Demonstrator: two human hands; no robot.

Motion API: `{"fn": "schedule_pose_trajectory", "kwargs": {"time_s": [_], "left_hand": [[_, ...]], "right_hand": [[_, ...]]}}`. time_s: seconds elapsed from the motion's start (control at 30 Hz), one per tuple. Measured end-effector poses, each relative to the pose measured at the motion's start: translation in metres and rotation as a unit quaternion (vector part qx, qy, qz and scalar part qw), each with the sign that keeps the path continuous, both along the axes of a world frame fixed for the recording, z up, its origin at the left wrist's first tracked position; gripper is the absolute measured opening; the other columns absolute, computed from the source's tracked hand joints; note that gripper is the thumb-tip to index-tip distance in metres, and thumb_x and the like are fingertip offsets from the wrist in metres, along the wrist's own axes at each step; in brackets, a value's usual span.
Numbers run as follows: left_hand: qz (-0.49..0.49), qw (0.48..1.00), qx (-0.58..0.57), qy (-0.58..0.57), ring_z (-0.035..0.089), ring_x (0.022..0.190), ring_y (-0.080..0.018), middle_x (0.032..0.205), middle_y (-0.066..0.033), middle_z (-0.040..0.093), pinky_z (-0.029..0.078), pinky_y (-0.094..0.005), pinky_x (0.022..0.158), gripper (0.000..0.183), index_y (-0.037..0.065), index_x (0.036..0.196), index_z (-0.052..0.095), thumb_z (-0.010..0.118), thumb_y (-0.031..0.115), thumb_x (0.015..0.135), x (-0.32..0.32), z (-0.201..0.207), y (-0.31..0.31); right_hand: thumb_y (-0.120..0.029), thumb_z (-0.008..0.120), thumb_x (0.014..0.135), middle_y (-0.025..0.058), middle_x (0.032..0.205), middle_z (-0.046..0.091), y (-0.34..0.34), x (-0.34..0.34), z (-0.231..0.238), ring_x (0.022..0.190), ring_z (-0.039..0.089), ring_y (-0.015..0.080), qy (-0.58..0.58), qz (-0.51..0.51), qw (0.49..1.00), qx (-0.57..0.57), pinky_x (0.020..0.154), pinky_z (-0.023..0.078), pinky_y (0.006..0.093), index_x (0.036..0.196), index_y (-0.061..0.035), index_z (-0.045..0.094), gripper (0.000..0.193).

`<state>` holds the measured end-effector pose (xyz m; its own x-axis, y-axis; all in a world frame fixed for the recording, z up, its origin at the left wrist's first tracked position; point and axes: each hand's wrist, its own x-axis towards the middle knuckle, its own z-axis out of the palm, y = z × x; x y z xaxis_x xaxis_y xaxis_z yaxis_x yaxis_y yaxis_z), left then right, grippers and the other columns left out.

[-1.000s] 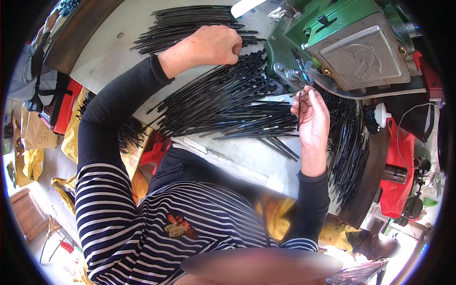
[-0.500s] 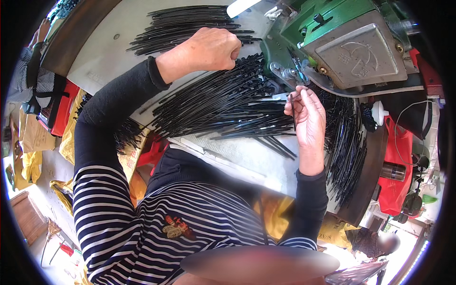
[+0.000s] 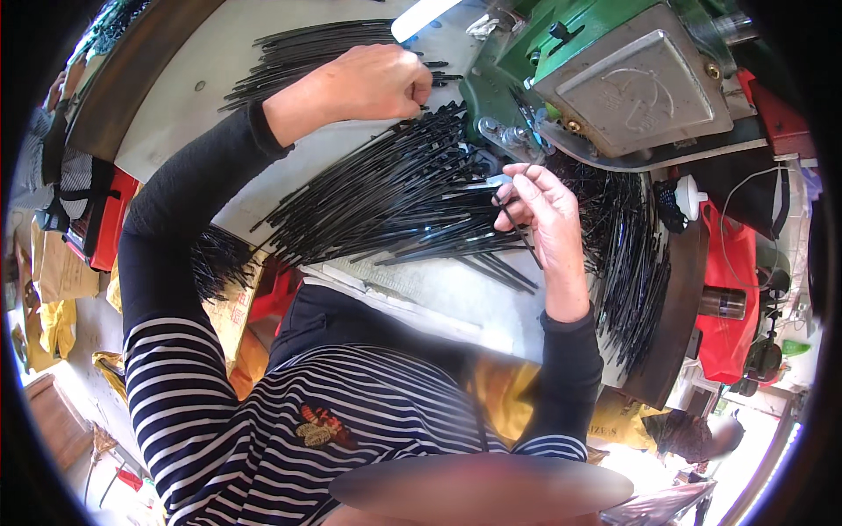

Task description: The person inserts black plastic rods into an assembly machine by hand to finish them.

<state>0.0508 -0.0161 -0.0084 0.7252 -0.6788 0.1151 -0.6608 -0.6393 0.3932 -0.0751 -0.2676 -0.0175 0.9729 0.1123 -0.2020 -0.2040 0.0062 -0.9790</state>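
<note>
L hand: clenched fist resting on black strips fanned over table. R hand: pinching one strip nr green machine.

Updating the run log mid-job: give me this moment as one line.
left hand: closed on black strips | right hand: pinching one strip near green machine | surface: white table
</note>
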Motion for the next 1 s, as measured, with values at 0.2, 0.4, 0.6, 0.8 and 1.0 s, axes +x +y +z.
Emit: {"fn": "schedule_pose_trajectory", "kwargs": {"time_s": [0.2,0.4,0.6,0.8,1.0], "left_hand": [[-0.073,0.98,-0.16,0.091,0.06,0.06,-0.0171,0.078,-0.0114,0.066,0.048,-0.0271,0.054,0.031,-0.001,0.094,0.065,0.064,0.025,0.077,0.004,-0.003,-0.025],[-0.055,0.895,-0.287,0.336,0.056,0.058,-0.0077,0.084,-0.0055,0.065,0.043,-0.0189,0.046,0.038,0.0,0.109,0.061,0.063,0.028,0.083,-0.008,-0.015,-0.051],[-0.058,0.872,-0.322,0.363,0.055,0.055,-0.0077,0.083,-0.0054,0.064,0.042,-0.0185,0.047,0.038,0.0,0.109,0.06,0.063,0.028,0.084,-0.015,-0.013,-0.062],[-0.068,0.866,-0.339,0.362,0.054,0.054,-0.0072,0.083,-0.0057,0.064,0.041,-0.0188,0.048,0.035,0.0,0.108,0.061,0.063,0.025,0.084,-0.016,-0.013,-0.068],[-0.066,0.887,-0.321,0.325,0.052,0.054,-0.0068,0.081,-0.0062,0.064,0.041,-0.0193,0.049,0.034,-0.001,0.107,0.062,0.063,0.024,0.083,-0.016,-0.004,-0.074]], "right_hand": [[-0.018,0.053,0.09,0.0077,0.078,0.06,0.011,0.003,0.007,0.054,0.058,0.0106,0.019,0.036,0.999,-0.036,0.051,0.049,0.0204,0.113,0.0029,0.052,0.031],[-0.017,0.053,0.089,0.0094,0.077,0.061,0.016,0.005,0.009,0.052,0.058,0.0106,0.013,0.068,0.996,-0.049,0.05,0.047,0.0192,0.118,0.0037,0.049,0.036],[-0.017,0.052,0.089,0.01,0.077,0.061,0.013,0.006,0.009,0.051,0.057,0.0109,0.003,0.068,0.996,-0.05,0.049,0.045,0.0188,0.117,0.004,0.049,0.036],[-0.015,0.051,0.09,0.0102,0.077,0.06,0.011,0.005,0.012,0.051,0.057,0.0117,-0.004,0.059,0.997,-0.04,0.048,0.046,0.0197,0.116,0.0037,0.05,0.032],[-0.015,0.051,0.09,0.0106,0.077,0.06,0.008,0.007,0.015,0.05,0.057,0.0118,-0.008,0.039,0.999,-0.029,0.047,0.046,0.0199,0.116,0.0038,0.049,0.033]]}}
